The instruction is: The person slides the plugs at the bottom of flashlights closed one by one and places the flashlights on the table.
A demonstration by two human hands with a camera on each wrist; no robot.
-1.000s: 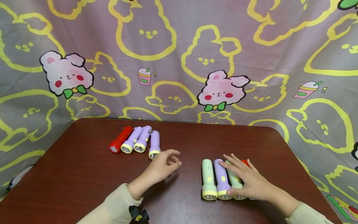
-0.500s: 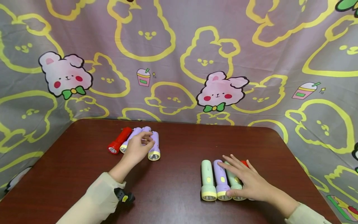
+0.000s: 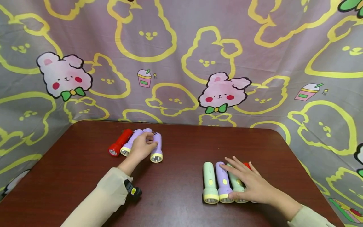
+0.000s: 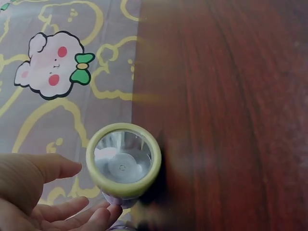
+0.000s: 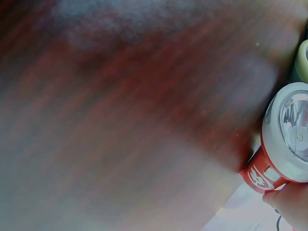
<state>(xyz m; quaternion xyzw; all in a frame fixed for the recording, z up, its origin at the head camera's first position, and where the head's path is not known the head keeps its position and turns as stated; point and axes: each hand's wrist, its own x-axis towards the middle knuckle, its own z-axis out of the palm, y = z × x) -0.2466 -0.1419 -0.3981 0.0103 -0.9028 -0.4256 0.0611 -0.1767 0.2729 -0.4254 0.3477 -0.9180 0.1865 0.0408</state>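
Note:
My left hand (image 3: 141,147) is beside the rightmost purple flashlight (image 3: 157,153) of the far-left group, fingers loosely bent. In the left wrist view the thumb stands apart from that flashlight's yellow rim (image 4: 91,159); the fingertips lie close to its body, and contact is unclear. A second purple flashlight (image 3: 130,143) shows left of the hand, while a third is mostly covered by it. My right hand (image 3: 255,183), fingers spread, lies over the right-hand row: a pale green flashlight (image 3: 210,186), a purple one (image 3: 224,184), another green one (image 3: 235,179) and a mostly hidden red one (image 5: 262,175).
A red flashlight (image 3: 120,143) lies at the left end of the far group. The brown wooden table (image 3: 181,151) stretches between both groups. Behind its far edge hangs a patterned cloth (image 3: 170,72) with cartoon rabbits.
The left hand has moved left and away from me, from the middle of the table to the purple flashlights, and has slowed there. The right hand and all flashlights stay in place.

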